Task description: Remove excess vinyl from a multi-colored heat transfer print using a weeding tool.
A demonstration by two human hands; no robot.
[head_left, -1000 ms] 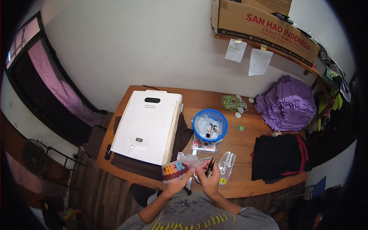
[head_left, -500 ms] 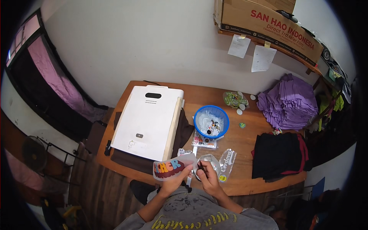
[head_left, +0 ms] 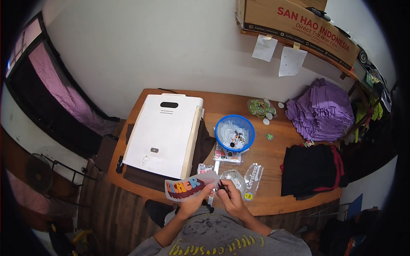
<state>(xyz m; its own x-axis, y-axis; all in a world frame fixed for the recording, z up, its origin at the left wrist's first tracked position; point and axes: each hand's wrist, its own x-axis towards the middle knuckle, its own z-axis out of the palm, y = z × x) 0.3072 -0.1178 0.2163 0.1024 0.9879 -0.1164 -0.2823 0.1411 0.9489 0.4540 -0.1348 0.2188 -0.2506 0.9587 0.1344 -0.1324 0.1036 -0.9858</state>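
My left hand (head_left: 195, 203) pinches a translucent transfer film (head_left: 186, 186) by its right end. The film has big multicoloured block letters with dark red shading. At that same end, my right hand (head_left: 232, 201) is closed around small dark-handled scissors (head_left: 221, 186); the fingers hide most of them. Both hands are above the table's near edge, close together. Just beyond the right hand lies a clear plastic piece (head_left: 236, 179), with a clear film with white lettering (head_left: 253, 181) to its right.
A white heat press (head_left: 164, 132) takes up the table's left side, on dark brown cloth. A blue basket (head_left: 234, 150) with film scraps stands mid-table. Purple fabric (head_left: 320, 112) is piled at the back right, in front of it folded black garments (head_left: 308, 170). A boxed shelf overhangs.
The lettered film has shifted slightly left, baring more of its lettering at the left end. My right hand has turned a little at the film's end. The whole view has shifted slightly.
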